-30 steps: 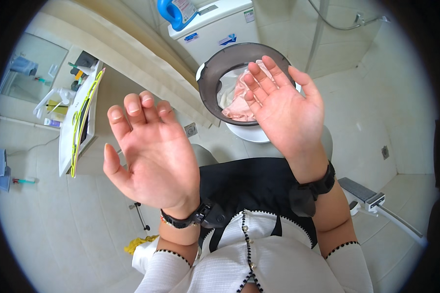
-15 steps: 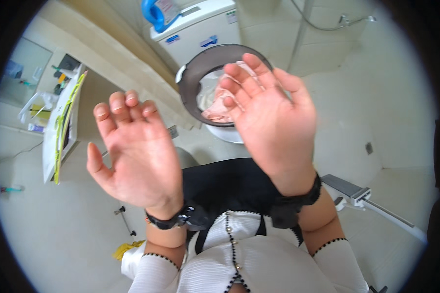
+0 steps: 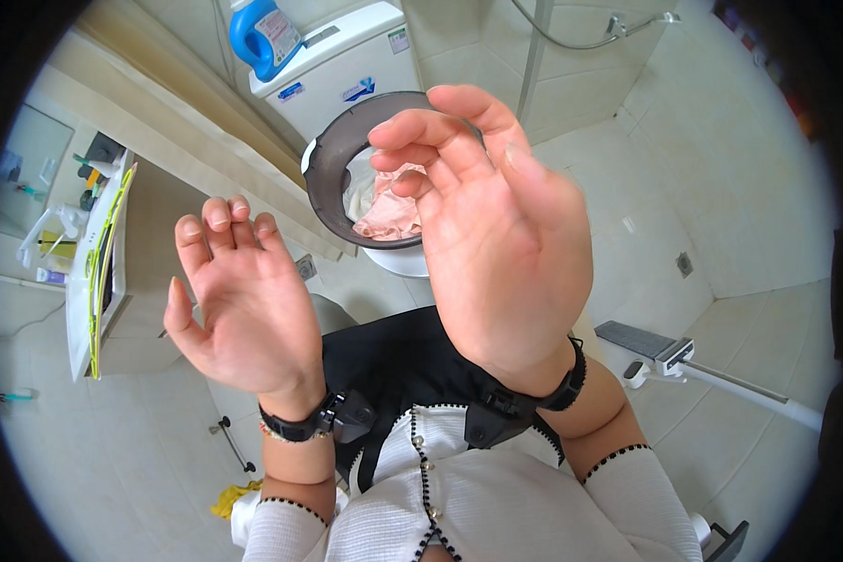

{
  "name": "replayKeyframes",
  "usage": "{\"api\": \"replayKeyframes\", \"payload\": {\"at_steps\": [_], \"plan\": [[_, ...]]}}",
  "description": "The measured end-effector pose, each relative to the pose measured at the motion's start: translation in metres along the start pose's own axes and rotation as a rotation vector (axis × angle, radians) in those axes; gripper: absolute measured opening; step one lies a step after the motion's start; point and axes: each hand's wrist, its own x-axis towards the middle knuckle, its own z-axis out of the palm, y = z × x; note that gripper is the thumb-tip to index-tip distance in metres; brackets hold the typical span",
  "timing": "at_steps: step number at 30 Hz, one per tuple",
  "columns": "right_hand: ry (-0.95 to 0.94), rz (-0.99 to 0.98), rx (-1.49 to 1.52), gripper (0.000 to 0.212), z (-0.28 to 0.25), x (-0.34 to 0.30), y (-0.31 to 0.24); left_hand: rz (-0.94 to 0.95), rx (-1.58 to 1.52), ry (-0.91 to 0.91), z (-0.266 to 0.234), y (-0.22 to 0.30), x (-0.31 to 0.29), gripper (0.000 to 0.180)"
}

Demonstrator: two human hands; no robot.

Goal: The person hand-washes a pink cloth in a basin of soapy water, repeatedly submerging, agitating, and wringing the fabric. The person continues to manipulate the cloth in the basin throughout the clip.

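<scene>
Closest to the camera, the person's right hand (image 3: 496, 234) is raised palm-up with its fingers loosely curled and spread, holding nothing. Beside it and a little lower, the left hand (image 3: 244, 300) is likewise open and empty, fingers together and pointing away, thumb out to the side. Both wrists carry a black strap with a small black device (image 3: 351, 417) on the inner side; below them come white knitted sleeves with dark trim.

Just beyond the right hand's fingertips, partly hidden by them, a toilet (image 3: 384, 253) stands with its dark grey seat (image 3: 332, 169) down. Crumpled pink paper (image 3: 389, 211) lies in the bowl, under the curled fingers and well apart from the left hand. Behind the bowl is the white cistern (image 3: 347, 66), and on its top, far beyond both hands, a blue bottle (image 3: 262, 33) with a handle.

Out past the left hand's thumb, a white washbasin (image 3: 94, 253) edged in yellow-green carries small toiletries. Off beyond the right wrist, a white long-handled mop (image 3: 712, 370) lies on the pale tiled floor (image 3: 721, 187), its flat grey head nearest the wrist. Below the left forearm, something yellow (image 3: 234, 496) lies on the tiles.
</scene>
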Motion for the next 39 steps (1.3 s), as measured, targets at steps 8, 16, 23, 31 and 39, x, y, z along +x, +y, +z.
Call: {"api": "replayKeyframes", "payload": {"at_steps": [8, 16, 23, 31, 39], "plan": [[0.033, 0.043, -0.175, 0.047, -0.016, -0.012, 0.001, -0.049, 0.084, -0.016, -0.005, -0.001, -0.01, 0.039], [0.266, 0.166, -1.305, 0.046, -0.185, -0.06, -0.029, -0.183, 0.467, 0.068, -0.071, 0.024, -0.042, 0.039], [0.36, 0.126, -1.806, 0.046, -0.275, -0.162, -0.023, -0.281, 0.567, 0.246, -0.122, 0.039, -0.081, 0.037], [0.73, 0.014, -1.942, 0.043, -0.333, -0.156, 0.004, -0.398, 0.582, 0.318, -0.14, 0.033, -0.111, 0.035], [0.697, 0.032, -1.974, 0.042, -0.355, -0.133, 0.015, -0.397, 0.595, 0.305, -0.145, 0.029, -0.111, 0.035]]}}
